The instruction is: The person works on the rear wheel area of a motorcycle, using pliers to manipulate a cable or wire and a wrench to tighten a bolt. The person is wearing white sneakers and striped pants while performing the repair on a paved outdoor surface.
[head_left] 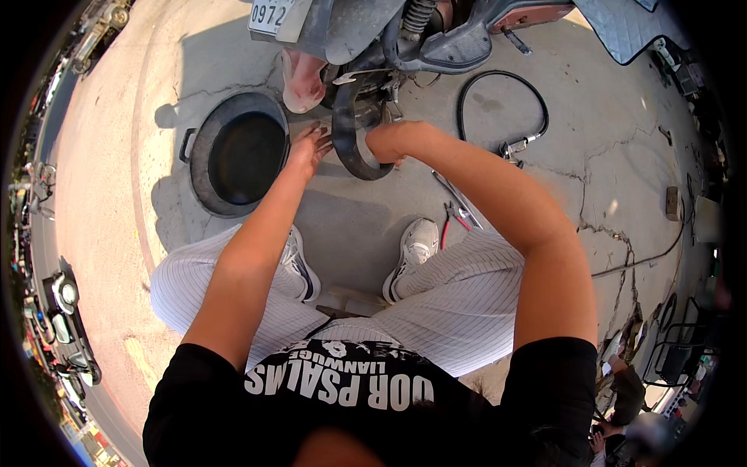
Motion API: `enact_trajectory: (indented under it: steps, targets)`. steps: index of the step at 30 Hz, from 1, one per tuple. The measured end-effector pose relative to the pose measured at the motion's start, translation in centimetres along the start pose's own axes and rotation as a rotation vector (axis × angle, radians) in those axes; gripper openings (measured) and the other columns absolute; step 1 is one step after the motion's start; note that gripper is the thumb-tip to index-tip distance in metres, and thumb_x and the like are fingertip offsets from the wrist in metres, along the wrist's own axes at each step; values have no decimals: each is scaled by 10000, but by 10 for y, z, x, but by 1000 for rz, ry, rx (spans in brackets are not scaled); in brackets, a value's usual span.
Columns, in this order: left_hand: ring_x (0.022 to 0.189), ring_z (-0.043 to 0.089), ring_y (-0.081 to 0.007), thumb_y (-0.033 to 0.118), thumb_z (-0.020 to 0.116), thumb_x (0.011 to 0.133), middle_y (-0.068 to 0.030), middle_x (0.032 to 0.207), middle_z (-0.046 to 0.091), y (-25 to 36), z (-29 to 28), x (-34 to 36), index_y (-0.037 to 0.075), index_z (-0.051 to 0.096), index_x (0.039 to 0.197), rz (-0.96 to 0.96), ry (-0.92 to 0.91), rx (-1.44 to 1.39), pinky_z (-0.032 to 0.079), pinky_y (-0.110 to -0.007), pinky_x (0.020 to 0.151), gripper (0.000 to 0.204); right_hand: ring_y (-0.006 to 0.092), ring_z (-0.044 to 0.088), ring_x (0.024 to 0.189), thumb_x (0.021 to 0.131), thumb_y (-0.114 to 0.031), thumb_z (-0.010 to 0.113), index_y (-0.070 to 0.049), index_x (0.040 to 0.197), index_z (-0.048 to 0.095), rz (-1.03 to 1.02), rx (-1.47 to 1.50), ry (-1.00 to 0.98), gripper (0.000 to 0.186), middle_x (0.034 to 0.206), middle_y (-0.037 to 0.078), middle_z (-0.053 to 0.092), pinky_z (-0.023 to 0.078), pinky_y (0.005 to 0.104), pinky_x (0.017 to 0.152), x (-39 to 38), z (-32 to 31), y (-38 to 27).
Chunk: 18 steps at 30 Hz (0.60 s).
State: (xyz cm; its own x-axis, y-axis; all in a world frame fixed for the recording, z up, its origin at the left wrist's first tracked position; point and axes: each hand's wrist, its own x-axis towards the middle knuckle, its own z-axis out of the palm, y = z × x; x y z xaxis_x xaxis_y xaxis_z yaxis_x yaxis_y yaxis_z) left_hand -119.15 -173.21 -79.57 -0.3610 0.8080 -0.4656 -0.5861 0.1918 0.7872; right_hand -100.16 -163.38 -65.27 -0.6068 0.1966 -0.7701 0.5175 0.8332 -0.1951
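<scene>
A black rubber tire (345,128) stands as a loop at the rear of a scooter (451,50), its upper part close under the bodywork. My right hand (387,142) is curled at the tire's right side; most of its fingers are hidden behind the back of the hand. On the left, my left hand (311,146) is open, fingers stretched toward the tire's outer face, with nothing held. Just left of that hand sits a round black basin (204,159) with dark liquid (247,158) in it.
Pliers with red handles (454,219) and a long metal tool (467,206) lie by my right shoe (420,243). A black hose (504,75) curves on the cracked concrete. A pinkish-white piece (303,82) is beside the scooter. Parked vehicles (71,331) line the far left.
</scene>
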Motion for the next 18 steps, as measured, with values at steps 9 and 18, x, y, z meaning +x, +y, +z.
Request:
enact_trajectory:
  steps: [9, 18]
  targets:
    - [988, 532, -168, 302, 462, 955, -15, 1170, 520, 14, 32, 50, 101, 447, 1253, 58, 24, -184, 472, -345, 808, 360, 355, 429, 1179, 707, -95, 592, -41, 1237, 434, 87, 437, 1304, 556, 1330, 185, 392, 381, 427, 963, 128, 43, 21]
    - [866, 549, -116, 405, 469, 933, 4, 1020, 575, -17, 55, 51, 68, 520, 1198, 108, -22, -134, 454, -249, 751, 432, 409, 479, 1050, 639, -33, 631, -2, 1065, 510, -15, 772, 1336, 444, 1164, 220, 484, 400, 441, 903, 136, 34, 33]
